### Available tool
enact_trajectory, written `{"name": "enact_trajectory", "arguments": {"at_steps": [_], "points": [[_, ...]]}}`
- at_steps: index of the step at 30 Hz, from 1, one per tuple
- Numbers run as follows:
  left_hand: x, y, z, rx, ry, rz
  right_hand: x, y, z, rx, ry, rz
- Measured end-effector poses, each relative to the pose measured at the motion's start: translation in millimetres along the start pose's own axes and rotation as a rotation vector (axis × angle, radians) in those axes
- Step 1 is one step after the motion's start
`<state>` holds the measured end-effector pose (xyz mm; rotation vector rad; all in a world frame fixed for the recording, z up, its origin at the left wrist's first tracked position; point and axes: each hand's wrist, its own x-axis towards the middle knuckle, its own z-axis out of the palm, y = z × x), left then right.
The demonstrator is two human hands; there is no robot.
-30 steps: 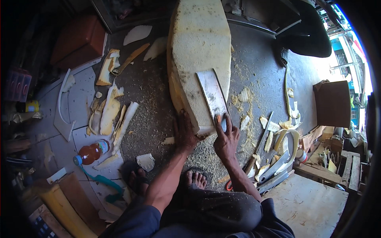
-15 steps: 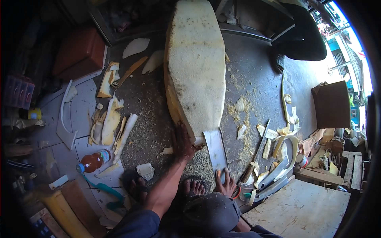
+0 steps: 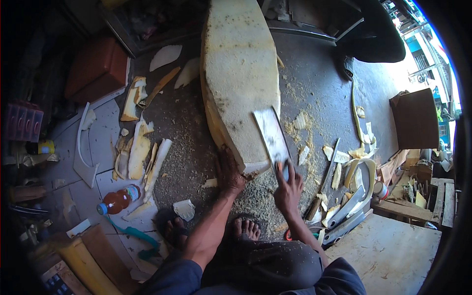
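A long block of yellowish-white foam [image 3: 241, 78] lies lengthwise in front of me, its near end narrow and cut blunt. My left hand [image 3: 229, 174] grips its near left corner, fingers along the side and thumb by the end face. In my right hand [image 3: 288, 189] is a flat rectangular metal tool [image 3: 270, 132], pale and shiny with dark long edges. My fingers close on its near end. The tool's far part lies over the foam's right edge; whether its whole face touches cannot be made out. Foam crumbs [image 3: 260, 201] cover the floor below.
Foam offcuts [image 3: 139, 152] and a bottle of reddish-brown liquid [image 3: 118, 199] lie left. On the right are a long knife [image 3: 324, 184], curved foam strips [image 3: 361, 177], a pale board [image 3: 388, 250] and a cardboard box [image 3: 415, 119]. A red-brown box [image 3: 98, 71] stands far left.
My right hand has moved forward and to the right with the flat tool, bringing it from the foam's near end up along its right edge. My left hand stays on the corner.
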<state>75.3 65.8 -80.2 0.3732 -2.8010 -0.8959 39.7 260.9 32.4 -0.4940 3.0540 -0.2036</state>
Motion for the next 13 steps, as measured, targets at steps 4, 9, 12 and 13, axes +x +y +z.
{"name": "enact_trajectory", "arguments": {"at_steps": [4, 9, 12, 13], "points": [[-1, 0, 1, 0.028, -0.024, 0.007, 65, 21, 9, -0.015, 0.040, -0.052], [12, -2, 7, 0.034, 0.027, 0.016, -117, 27, 8, 0.085, 0.021, -0.043], [15, -8, 2, 0.013, 0.049, 0.014, 35, 39, 24, 0.002, 0.087, -0.148], [11, -3, 7, 0.028, 0.053, 0.007, 96, 51, 30, -0.032, 0.037, -0.118]]}}
